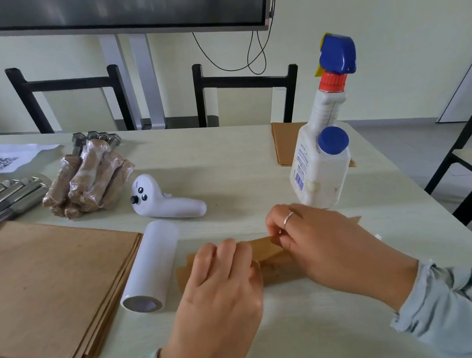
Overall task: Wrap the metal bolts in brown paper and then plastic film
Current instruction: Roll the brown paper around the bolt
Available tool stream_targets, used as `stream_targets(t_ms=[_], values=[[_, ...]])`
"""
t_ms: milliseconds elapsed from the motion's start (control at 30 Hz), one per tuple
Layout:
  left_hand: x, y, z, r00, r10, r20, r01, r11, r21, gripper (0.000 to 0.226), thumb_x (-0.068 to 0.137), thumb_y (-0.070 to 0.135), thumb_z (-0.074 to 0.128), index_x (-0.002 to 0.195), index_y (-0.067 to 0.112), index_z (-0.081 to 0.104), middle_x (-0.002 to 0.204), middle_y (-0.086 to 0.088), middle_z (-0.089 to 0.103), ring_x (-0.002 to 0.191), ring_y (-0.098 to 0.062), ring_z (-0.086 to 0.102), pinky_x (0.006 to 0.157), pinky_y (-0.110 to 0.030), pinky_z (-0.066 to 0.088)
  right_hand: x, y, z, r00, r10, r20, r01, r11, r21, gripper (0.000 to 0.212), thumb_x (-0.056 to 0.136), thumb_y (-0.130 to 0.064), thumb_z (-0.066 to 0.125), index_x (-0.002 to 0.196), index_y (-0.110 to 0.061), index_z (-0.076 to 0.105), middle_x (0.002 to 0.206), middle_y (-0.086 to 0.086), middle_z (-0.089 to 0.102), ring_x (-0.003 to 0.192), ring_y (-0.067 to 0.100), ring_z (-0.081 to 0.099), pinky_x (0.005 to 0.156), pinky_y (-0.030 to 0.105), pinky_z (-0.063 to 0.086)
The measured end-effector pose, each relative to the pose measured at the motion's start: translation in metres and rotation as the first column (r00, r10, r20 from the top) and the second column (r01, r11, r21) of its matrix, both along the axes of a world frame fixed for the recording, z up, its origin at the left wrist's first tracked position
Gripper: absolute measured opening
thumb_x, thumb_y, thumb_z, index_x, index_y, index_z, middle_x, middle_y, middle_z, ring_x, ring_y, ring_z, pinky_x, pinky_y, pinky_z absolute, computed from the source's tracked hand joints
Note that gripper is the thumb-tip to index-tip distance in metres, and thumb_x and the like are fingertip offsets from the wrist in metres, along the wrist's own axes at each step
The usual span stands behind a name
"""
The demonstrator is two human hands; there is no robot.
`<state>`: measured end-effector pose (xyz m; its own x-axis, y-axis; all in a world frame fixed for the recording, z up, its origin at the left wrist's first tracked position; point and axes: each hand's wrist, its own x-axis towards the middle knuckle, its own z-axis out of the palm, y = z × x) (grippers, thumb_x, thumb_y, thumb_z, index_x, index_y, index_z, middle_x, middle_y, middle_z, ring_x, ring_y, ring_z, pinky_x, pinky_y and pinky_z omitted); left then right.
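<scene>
1. The left hand (pixel 223 269) presses flat on the paper roll (pixel 268 255); the right hand (pixel 318 238) pinches its flap.
2. The paper step seems in hand; the bolt is hidden inside.
3. Next probably comes film (pixel 151 269).
4. The bottle (pixel 318 168) label is unreadable.

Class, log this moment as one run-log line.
step: paper wrap | left hand: presses paper | right hand: pinches paper edge | film roll: idle
</scene>
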<state>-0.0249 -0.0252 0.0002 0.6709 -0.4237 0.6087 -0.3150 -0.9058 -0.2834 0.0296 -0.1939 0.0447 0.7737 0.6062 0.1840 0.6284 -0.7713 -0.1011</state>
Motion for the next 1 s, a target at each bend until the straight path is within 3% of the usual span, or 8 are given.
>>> stream_targets(t_ms=[167,267,367,500,567,733,867,1000], values=[[-0.002,-0.003,-0.001,0.999,0.038,0.038,-0.039,0.998,0.045,0.021,0.075,0.008,0.051,0.06,0.017,0.063,0.066,-0.002,0.05,0.075,-0.025,0.037,0.076,-0.034,0.032,0.0,0.0,-0.01,0.99,0.021,-0.136,-0.029,0.998,-0.06,0.031,0.098,-0.032,0.041,0.085,-0.038,0.013,0.066,-0.011,0.039,0.056,0.008,0.042,0.053,0.02,0.035],[-0.002,-0.002,-0.001,0.999,0.024,0.039,-0.025,0.999,0.023,0.031,0.078,0.005,0.041,0.056,0.017,0.057,0.065,-0.003,0.049,0.074,-0.024,0.037,0.075,-0.034,0.032,0.003,-0.002,-0.012,0.955,0.037,-0.293,-0.026,0.999,0.041,0.043,0.083,-0.055,0.057,0.111,-0.038,0.029,0.071,-0.009,0.054,0.06,0.007,0.051,0.062,0.015,0.04],[0.001,0.001,-0.001,0.994,-0.032,0.102,0.038,0.998,-0.053,0.039,0.083,0.003,0.035,0.055,0.015,0.059,0.066,-0.003,0.054,0.077,-0.023,0.038,0.079,-0.034,0.032,0.005,0.0,-0.014,0.926,0.132,-0.353,-0.087,0.986,0.142,0.033,0.081,-0.038,0.068,0.112,-0.036,0.057,0.088,-0.014,0.067,0.078,0.004,0.059,0.07,0.018,0.045],[0.004,0.008,0.009,0.995,-0.057,0.084,0.067,0.99,-0.126,0.011,0.07,0.006,0.071,0.068,0.012,0.062,0.085,-0.006,0.065,0.092,-0.024,0.05,0.089,-0.036,0.033,0.006,0.001,-0.017,0.929,0.136,-0.345,-0.103,0.988,0.113,0.019,0.086,-0.039,0.063,0.102,-0.029,0.068,0.089,-0.007,0.068,0.079,0.011,0.059,0.073,0.029,0.047],[0.009,0.014,0.015,0.997,-0.082,-0.008,0.08,0.984,-0.158,0.032,0.058,0.017,0.086,0.079,0.01,0.063,0.092,-0.006,0.066,0.091,-0.025,0.061,0.09,-0.036,0.036,0.006,0.0,-0.019,0.939,0.111,-0.325,-0.078,0.99,0.113,0.02,0.085,-0.042,0.063,0.1,-0.029,0.067,0.086,-0.005,0.066,0.076,0.011,0.056,0.069,0.025,0.045],[0.012,0.024,0.021,0.934,-0.215,-0.284,0.145,0.958,-0.248,0.033,0.051,0.015,0.091,0.065,0.015,0.06,0.053,0.005,0.051,0.037,-0.017,0.046,0.035,-0.025,0.039,0.003,-0.004,-0.023,0.928,0.188,-0.323,-0.101,0.958,0.268,0.024,0.083,-0.031,0.069,0.106,-0.037,0.066,0.097,-0.019,0.065,0.08,-0.01,0.057,0.07,0.006,0.041],[0.01,0.027,0.023,0.913,-0.234,-0.335,0.187,0.968,-0.165,0.039,0.039,-0.003,0.085,0.056,0.015,0.055,0.051,0.003,0.044,0.035,-0.014,0.04,0.034,-0.021,0.027,-0.001,-0.011,-0.023,0.933,0.216,-0.288,-0.139,0.954,0.265,0.029,0.087,-0.026,0.064,0.112,-0.04,0.067,0.074,-0.012,0.054,0.066,0.005,0.054,0.059,0.016,0.043],[0.006,0.026,0.021,0.885,-0.238,-0.401,0.222,0.971,-0.087,0.026,0.051,0.022,0.088,0.054,0.018,0.062,0.056,0.006,0.055,0.04,-0.012,0.051,0.036,-0.018,0.039,-0.005,-0.015,-0.02,0.968,0.213,-0.131,-0.207,0.977,0.059,0.025,0.086,-0.026,0.044,0.071,-0.014,0.06,0.07,-0.007,0.045,0.053,0.011,0.039,0.048,0.028,0.036]])
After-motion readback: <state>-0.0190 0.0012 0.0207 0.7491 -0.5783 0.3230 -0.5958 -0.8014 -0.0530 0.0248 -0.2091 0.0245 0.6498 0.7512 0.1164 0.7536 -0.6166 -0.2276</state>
